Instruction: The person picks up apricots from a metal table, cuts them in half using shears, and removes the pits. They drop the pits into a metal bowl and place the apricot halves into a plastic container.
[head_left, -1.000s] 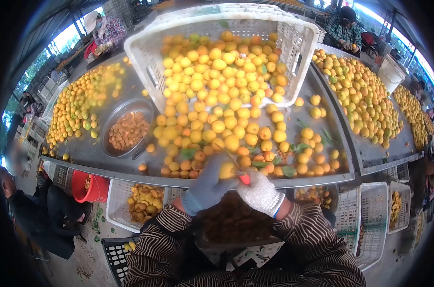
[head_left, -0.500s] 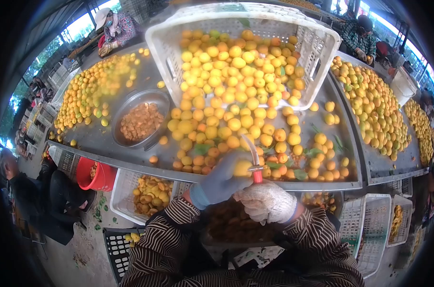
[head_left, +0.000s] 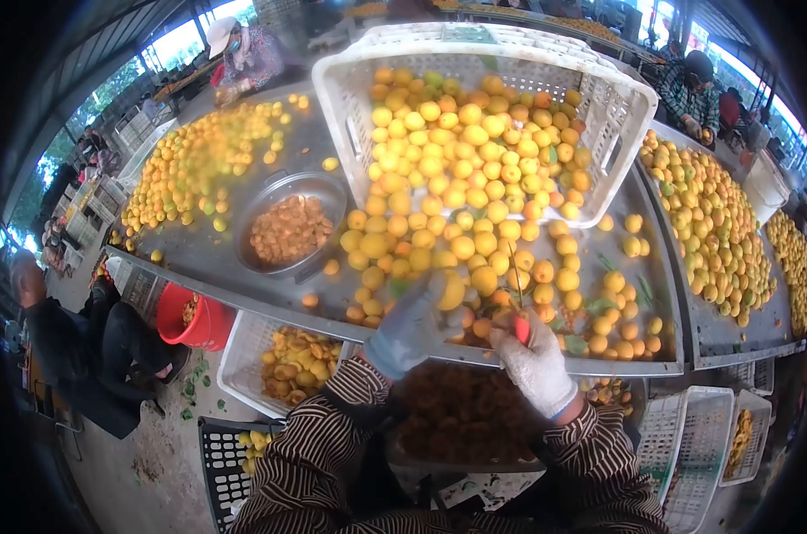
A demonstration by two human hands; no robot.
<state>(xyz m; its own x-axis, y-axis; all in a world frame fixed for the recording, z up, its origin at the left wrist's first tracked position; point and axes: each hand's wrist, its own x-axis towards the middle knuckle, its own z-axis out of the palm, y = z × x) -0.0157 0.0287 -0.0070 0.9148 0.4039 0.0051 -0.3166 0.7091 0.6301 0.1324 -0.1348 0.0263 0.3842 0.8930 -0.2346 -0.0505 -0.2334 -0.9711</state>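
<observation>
My left hand (head_left: 408, 327), in a grey glove, is closed on a yellow apricot (head_left: 451, 290) just above the table's near edge. To its right, my right hand (head_left: 539, 367) wears a whitish glove and grips a small knife by its red handle (head_left: 522, 327). The thin blade (head_left: 515, 269) points up and away, apart from the held fruit. Beyond both hands, loose apricots (head_left: 488, 242) spill out of a tipped white crate (head_left: 332, 107) onto the metal table. Below my hands sits a tub of dark brownish pieces (head_left: 466, 414), in shadow.
A metal bowl (head_left: 334, 233) holds orange-brown pieces. More apricots (head_left: 194, 160) lie at left and on the right-hand table (head_left: 710, 222). A red bucket (head_left: 212, 325) and a crate of fruit halves (head_left: 234, 374) stand below. Other people (head_left: 248, 60) sit around.
My hands have moved apart; the knife has come away from the apricot and shifted right. The left hand has turned and lifted slightly with the fruit. The whole view has shifted a little.
</observation>
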